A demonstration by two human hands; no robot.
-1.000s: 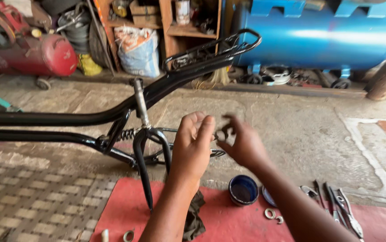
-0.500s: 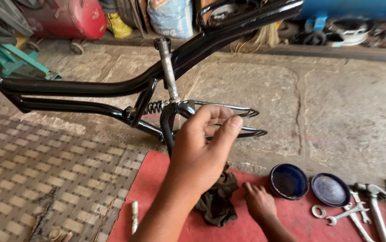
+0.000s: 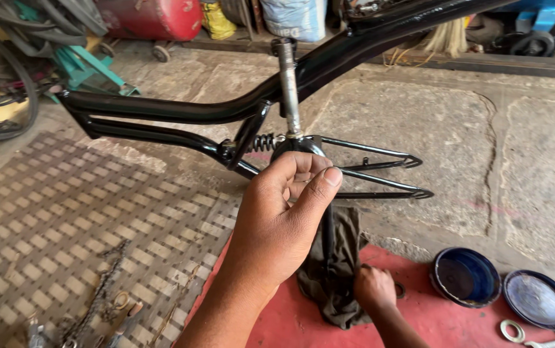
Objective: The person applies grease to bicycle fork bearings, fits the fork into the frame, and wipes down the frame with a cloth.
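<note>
My left hand point(image 3: 280, 219) is raised in front of the bottom of a black bicycle frame point(image 3: 161, 109), back towards me. Its fingers curl in against the thumb, and whether anything lies inside is hidden. A grey metal post point(image 3: 288, 84) and a coil spring point(image 3: 263, 142) rise from the frame just above that hand. Lower down, my right hand point(image 3: 373, 288) is closed on a dark rag point(image 3: 335, 251), which lies at the edge of a red mat point(image 3: 432, 322) under the frame's lower tube.
A round blue tin point(image 3: 464, 277) and its lid point(image 3: 538, 299) sit on the mat at the right, with metal rings point(image 3: 512, 330) beside them. A rusty chain point(image 3: 97, 296) lies on the patterned floor at the left. A red tank point(image 3: 155, 16) and sacks stand behind.
My view has dropped and moved closer to the frame. My right hand went down from beside the left hand to the rag on the mat. The left hand stayed raised.
</note>
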